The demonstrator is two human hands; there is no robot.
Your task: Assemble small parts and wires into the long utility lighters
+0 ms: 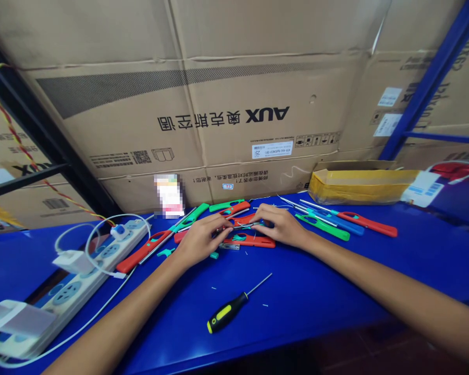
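My left hand (203, 237) is closed, its thumb and fingers pinched at a small dark part over the pile of lighters. Facing it, my right hand (277, 224) pinches small parts with thin wires; their exact shape is too small to tell. Beneath and between the hands lie red lighter casings (254, 240) and a small clear piece (230, 247). Left of my left hand is a red and green lighter (140, 252). Beyond my right hand lie a green lighter (328, 227) and a red one (375, 224). A black and yellow screwdriver (227, 314) rests nearer the front.
A white power strip (101, 265) with chargers and cables runs along the left. At the back stand a bright phone-like screen (169, 195), a large cardboard sheet (219, 88) and a yellow-taped box (359, 185). Small screws lie on the blue table (305, 312).
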